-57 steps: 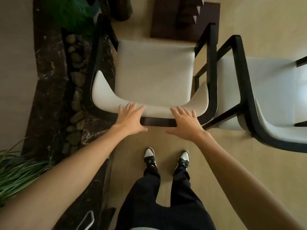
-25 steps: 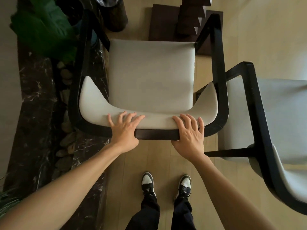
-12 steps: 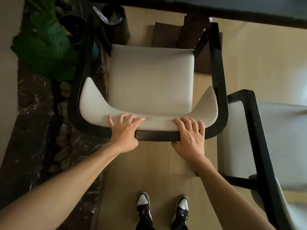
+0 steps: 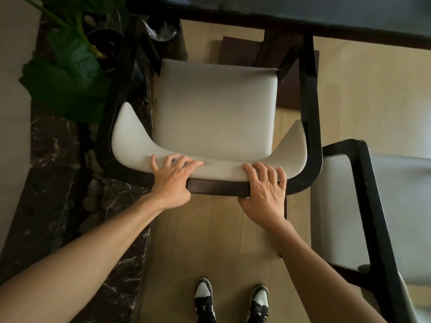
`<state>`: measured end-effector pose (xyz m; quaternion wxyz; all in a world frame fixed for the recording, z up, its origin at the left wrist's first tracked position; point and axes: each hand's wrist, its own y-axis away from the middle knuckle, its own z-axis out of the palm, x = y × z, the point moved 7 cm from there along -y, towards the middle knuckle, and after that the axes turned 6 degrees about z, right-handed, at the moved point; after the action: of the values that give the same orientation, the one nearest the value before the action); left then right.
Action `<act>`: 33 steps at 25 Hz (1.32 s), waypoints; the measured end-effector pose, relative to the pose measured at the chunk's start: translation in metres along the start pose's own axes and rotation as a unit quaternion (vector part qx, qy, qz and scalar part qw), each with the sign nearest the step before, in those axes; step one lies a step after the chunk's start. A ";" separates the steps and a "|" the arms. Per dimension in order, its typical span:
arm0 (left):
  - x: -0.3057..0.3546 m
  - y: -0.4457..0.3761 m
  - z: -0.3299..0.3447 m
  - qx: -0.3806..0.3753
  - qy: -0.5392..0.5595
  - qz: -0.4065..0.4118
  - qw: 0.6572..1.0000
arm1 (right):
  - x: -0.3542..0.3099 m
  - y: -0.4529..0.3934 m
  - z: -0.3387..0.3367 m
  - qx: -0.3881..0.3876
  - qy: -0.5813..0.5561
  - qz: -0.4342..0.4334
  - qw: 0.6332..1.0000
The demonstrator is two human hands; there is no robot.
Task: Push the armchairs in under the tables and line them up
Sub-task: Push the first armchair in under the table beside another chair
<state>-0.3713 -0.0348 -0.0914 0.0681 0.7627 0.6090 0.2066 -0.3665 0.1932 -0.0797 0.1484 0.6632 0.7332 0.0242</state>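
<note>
A dark-framed armchair [image 4: 217,108] with a pale cushioned seat and curved backrest stands in front of me. Its front edge sits just short of the dark table [image 4: 303,12] along the top of the view. My left hand [image 4: 171,180] grips the top of the backrest left of centre, fingers over the pale pad. My right hand [image 4: 264,190] grips it right of centre, thumb under the dark rail. A second matching armchair [image 4: 384,213] stands at the right, set further back from the table than the first.
A dark marble border [image 4: 53,183] with pebbles runs along the left, holding a large-leaved plant [image 4: 67,75]. A dark bin [image 4: 163,40] with a plastic liner stands by the chair's front left corner. The table's dark base [image 4: 254,54] lies ahead under the table. My shoes [image 4: 231,299] rest on pale wood flooring.
I have walked forward with the armchair, pushing it toward the table, whose edge has come into view. Both hands closed down on the backrest. The right armchair fell behind.
</note>
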 end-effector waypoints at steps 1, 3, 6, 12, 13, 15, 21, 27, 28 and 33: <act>0.000 -0.001 -0.001 0.003 -0.001 0.000 1.000 | -0.001 -0.001 -0.001 0.000 0.001 -0.001 1.000; 0.000 -0.001 -0.002 -0.003 -0.005 -0.003 1.000 | 0.000 -0.003 -0.001 -0.007 0.003 0.000 1.000; 0.000 0.001 -0.002 -0.009 -0.005 -0.009 1.000 | 0.000 -0.002 0.001 -0.014 0.007 -0.006 1.000; -0.002 -0.002 -0.003 -0.040 -0.016 -0.025 0.999 | 0.001 -0.004 -0.005 -0.063 -0.030 -0.027 0.997; -0.002 0.000 -0.001 -0.044 -0.020 -0.027 0.998 | 0.001 -0.002 -0.007 -0.082 -0.034 -0.032 0.996; -0.002 -0.001 0.002 -0.038 -0.029 -0.029 0.998 | 0.001 0.005 -0.013 -0.100 -0.038 -0.039 0.993; -0.005 -0.007 -0.006 -0.188 -0.045 -0.063 0.979 | 0.006 0.064 -0.042 -0.135 -0.095 0.001 0.986; 0.117 0.058 -0.060 -0.049 0.061 0.010 0.997 | 0.038 0.129 -0.081 -0.106 -0.104 0.043 0.988; 0.140 0.072 -0.069 -0.031 0.052 0.030 0.998 | 0.042 0.137 -0.090 -0.103 -0.099 0.048 0.989; 0.250 0.130 -0.119 0.047 -0.005 0.127 0.991 | 0.076 0.190 -0.157 -0.060 -0.104 0.060 0.991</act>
<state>-0.2582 0.1544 0.1203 0.0086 0.8372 0.5162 0.1806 -0.2282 0.3154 0.1003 0.2614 0.6947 0.6701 0.0077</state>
